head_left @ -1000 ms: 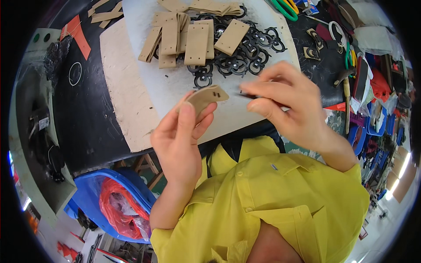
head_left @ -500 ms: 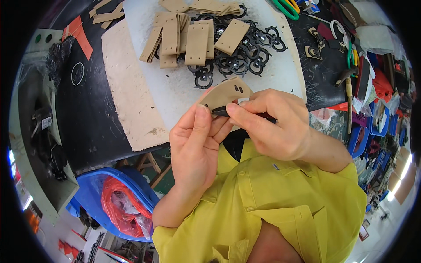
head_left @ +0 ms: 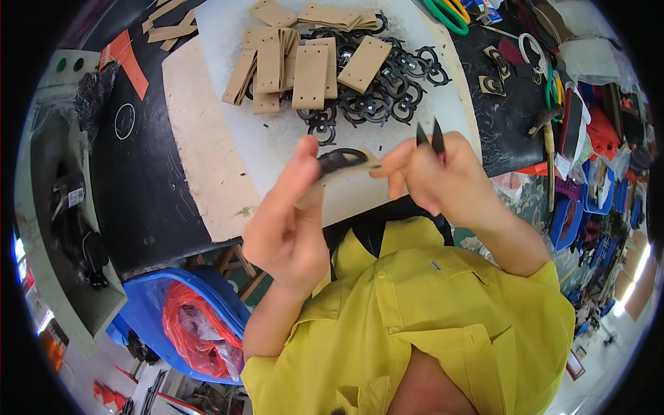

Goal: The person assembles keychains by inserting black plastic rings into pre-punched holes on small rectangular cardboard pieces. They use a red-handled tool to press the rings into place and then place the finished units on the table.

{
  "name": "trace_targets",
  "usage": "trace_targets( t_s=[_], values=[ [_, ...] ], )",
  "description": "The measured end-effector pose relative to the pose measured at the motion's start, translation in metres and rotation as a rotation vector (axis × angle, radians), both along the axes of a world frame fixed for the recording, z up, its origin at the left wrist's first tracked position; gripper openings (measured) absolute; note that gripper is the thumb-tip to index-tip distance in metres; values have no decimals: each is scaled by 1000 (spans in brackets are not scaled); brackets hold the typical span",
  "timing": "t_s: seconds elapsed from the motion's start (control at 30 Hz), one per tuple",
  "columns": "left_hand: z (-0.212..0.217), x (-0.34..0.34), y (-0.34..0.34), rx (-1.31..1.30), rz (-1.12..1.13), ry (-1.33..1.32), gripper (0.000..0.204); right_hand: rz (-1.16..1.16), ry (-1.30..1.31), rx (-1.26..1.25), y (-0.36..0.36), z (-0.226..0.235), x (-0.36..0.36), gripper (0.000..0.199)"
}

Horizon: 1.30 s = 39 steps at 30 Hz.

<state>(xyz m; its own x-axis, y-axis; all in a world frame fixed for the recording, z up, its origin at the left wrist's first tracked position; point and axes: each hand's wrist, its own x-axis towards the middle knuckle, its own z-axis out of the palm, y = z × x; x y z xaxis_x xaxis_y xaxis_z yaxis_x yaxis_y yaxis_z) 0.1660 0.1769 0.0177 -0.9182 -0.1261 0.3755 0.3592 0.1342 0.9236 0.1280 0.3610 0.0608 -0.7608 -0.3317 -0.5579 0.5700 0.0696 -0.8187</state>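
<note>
Between the thumb and fingers of my left hand is a tan strip, seen nearly edge-on, with a black curved plastic fitting on its upper face. My right hand grips black tweezers whose two tips point up and stand apart. Its outstretched fingers reach the strip's right end; whether they pinch it is blurred. Beyond both hands lies a heap of black ring-shaped fittings, with tan strips, punched with small holes, stacked over it.
A whitish sheet covers a worn tan board on the black table. Below left stands a blue bin with red plastic in it. A hammer and cables lie at the right edge.
The tan strip has been tipped over, so its black fitting now shows. The tweezers have come away from the strip and point upward. My right hand has shifted slightly right.
</note>
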Motion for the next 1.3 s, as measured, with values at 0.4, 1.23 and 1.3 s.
trace_targets(
  t_s=[0.4, 1.23, 1.3],
  values=[
    [13, -1, -9, 743, -271, -740, 24, -165, -59, -236, 0, -18, 4, 20],
    [23, -127, 103, -652, -251, 70, 9, -650, 820, 753, 157, -42, -48, 23],
    [27, -113, 105, -331, -167, -107, 11, -539, 748, 429, 126, -40, -36, 17]
  ],
)
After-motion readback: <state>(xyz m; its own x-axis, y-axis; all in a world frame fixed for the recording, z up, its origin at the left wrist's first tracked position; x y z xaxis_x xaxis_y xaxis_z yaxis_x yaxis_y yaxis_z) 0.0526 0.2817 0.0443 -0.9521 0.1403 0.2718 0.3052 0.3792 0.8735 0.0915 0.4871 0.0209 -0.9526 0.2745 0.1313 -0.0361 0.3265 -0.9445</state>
